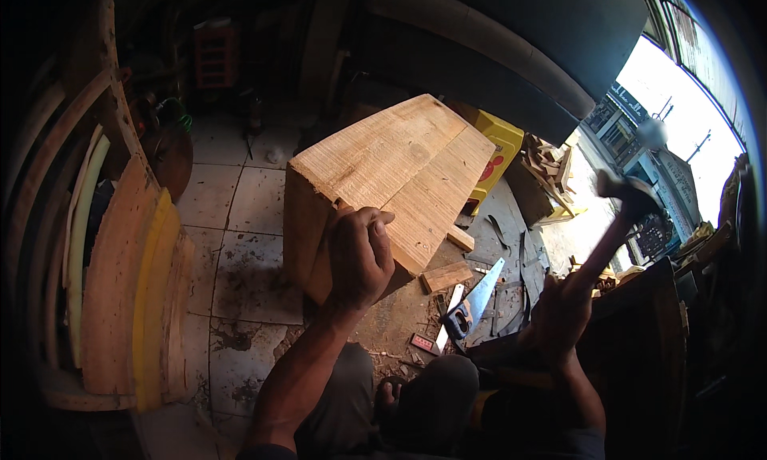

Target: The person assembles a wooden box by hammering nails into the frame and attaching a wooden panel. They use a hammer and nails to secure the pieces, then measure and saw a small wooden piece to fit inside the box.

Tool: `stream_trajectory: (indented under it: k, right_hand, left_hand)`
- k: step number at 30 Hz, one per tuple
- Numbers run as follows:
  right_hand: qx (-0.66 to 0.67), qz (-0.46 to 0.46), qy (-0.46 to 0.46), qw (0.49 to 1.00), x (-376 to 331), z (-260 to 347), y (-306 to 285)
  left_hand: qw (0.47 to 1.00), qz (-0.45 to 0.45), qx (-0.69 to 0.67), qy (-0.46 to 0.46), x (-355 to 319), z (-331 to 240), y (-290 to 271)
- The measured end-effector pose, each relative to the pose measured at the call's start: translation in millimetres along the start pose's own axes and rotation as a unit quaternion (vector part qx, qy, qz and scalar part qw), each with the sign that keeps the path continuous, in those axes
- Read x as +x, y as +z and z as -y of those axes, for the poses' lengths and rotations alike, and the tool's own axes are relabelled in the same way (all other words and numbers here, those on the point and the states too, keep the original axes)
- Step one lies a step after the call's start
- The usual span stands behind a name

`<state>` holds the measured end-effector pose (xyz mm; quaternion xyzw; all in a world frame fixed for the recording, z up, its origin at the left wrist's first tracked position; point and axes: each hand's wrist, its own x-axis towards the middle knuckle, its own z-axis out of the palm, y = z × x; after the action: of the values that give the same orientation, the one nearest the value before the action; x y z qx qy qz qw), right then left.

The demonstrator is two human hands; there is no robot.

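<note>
pale rough-sawn wood fills the middle of the view: a wooden box [391, 180] made of joined planks, tilted up on one edge above the tiled floor [240, 212]. the left hand [359, 256] is clamped on its near lower edge, fingers curled over the top face and the thumb side against the board, so the box is propped at a slant with its broad face turned up toward the camera. the right hand [563, 312] is closed around the wooden handle of a hammer [619, 216], raised well to the right of the box and apart from it; the dark hammer head sits up against the bright doorway, slightly blurred.

on the floor between the two hands lies a hand saw [471, 304] with a dark grip, blade pointing up and to the right. just beside it rest two short wood offcuts [447, 275], one near the box's lower corner. a yellow plastic container [499, 152] stands behind the box's far corner. to the left, curved wooden boards [132, 292], one with a yellow edge, lean stacked together against the dark wall. the person's knees show at the lower edge.
</note>
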<state>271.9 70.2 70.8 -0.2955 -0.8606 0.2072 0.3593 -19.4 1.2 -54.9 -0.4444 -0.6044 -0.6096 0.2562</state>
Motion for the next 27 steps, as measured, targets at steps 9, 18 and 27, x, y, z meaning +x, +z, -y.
stream_trajectory:
  k: [9,18,27]
  right_hand:
    - [-0.156,-0.01,0.06,0.986,4.4,-0.2,23.5]
    - [-0.089,0.043,0.09,0.991,20.3,-26.3,22.7]
    - [-0.219,0.178,0.082,0.956,12.3,-37.7,38.5]
  left_hand:
    - [1.0,-0.001,0.001,0.012,7.7,4.3,2.3]
    - [1.0,0.021,0.003,0.005,8.5,4.3,-3.8]
    - [0.999,0.052,-0.009,-0.014,6.2,4.4,-9.1]
